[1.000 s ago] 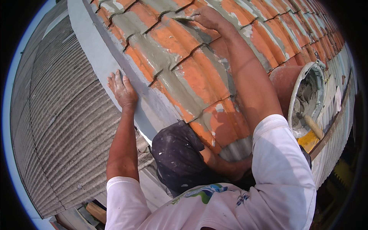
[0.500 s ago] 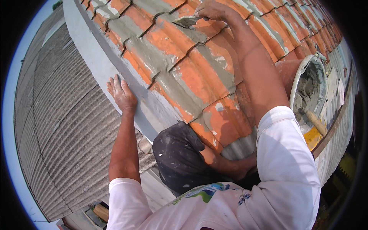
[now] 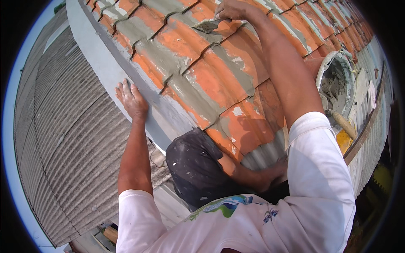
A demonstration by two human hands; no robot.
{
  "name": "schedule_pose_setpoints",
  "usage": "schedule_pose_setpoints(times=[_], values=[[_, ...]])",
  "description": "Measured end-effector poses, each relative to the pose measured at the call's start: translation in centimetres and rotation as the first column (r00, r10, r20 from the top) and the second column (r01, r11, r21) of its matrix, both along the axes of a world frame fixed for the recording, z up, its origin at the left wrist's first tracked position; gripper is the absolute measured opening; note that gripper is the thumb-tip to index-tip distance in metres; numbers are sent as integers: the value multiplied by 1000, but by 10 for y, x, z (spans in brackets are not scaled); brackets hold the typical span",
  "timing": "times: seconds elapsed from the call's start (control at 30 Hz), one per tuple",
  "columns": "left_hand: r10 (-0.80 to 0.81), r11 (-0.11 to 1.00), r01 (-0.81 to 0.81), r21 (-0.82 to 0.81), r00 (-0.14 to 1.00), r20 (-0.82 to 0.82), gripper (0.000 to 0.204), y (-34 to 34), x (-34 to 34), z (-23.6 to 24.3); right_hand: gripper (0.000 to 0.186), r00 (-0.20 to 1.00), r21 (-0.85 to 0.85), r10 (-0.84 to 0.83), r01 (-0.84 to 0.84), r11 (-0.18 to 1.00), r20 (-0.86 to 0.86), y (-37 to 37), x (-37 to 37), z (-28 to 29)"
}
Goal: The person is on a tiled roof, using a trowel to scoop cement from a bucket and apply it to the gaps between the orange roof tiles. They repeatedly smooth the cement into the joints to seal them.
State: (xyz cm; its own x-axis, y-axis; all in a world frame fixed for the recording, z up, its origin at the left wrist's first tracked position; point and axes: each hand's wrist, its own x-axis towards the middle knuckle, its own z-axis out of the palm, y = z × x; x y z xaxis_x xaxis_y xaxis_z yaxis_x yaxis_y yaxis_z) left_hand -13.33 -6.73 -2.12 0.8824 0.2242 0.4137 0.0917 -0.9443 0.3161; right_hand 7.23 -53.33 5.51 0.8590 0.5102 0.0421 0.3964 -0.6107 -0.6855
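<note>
The orange tiled roof (image 3: 219, 80) fills the upper centre and runs out of view at the top edge; grey mortar bands lie along its tile joints. The grey corrugated roof (image 3: 71, 143) occupies the left side and bends away toward the rim, so its far end cannot be made out. A grey cement verge (image 3: 109, 71) separates the two surfaces.

The mortar bucket (image 3: 337, 80) stands on the tiles at the right, partly hidden behind the right upper arm. A wooden handle (image 3: 344, 123) projects below it; the tool it belongs to is concealed. A small yellow flat item lies just beside that handle; its kind cannot be determined.

The left hand (image 3: 133, 100) rests flat on the cement verge, fingers spread wide, gripping nothing.

The right hand (image 3: 234, 9) is at the top edge, fingers closed around the handle of a trowel (image 3: 206, 26). The handle itself is hidden inside the fist. The trowel blade extends left and below the hand and lies against a mortar band on the tiles.

A dark, paint-spattered knee (image 3: 196, 166) covers the lower tile edge.
</note>
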Motion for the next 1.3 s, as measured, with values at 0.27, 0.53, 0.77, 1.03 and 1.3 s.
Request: schedule_pose_setpoints(times=[0.27,0.53,0.77,1.03,1.3], values=[[-14,1000,14,-10,1000,14,61,5,3,-4,28,983,-236,-148,118,965,-112,-39,-76,8],[-7,1000,7,-10,1000,-4,62,3,1,-1,31,792,77,-570,568,819,217,33,-123,-81],[-3,1000,3,-12,1000,4,63,4,1,-2,31,770,83,-636,631,771,58,64,-159,-57],[-12,1000,12,-2,1000,14,63,7,4,-5,29,773,-79,-608,628,775,180,87,-146,-52],[-3,1000,3,-24,1000,2,63,7,4,-6,26,804,-7,-536,556,831,257,125,-220,-53]])
